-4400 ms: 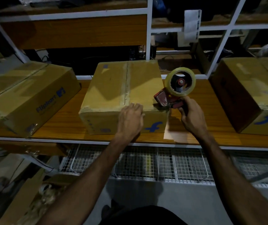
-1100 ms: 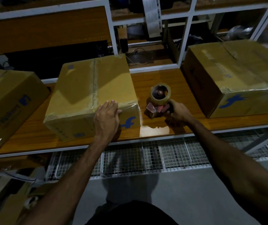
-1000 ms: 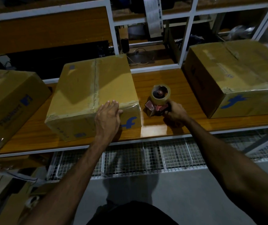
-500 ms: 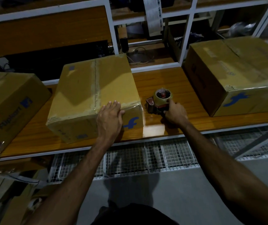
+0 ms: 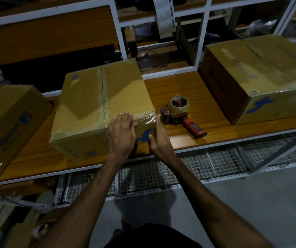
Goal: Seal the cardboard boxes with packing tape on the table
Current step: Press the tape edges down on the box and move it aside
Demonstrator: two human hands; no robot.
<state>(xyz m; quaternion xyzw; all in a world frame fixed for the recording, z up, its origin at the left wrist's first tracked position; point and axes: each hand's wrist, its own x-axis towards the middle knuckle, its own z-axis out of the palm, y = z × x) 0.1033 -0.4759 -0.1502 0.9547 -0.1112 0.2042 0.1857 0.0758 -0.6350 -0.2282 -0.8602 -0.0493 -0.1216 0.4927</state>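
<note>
Both flat hands (image 5: 121, 133) on box (image 5: 97, 97) edge

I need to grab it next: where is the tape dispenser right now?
In the head view, the tape dispenser lies on the wooden table, just right of the middle box, near the right hand.

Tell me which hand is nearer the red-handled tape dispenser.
Right hand, at the box corner just left of the red-handled tape dispenser. The left hand rests farther left.
</note>
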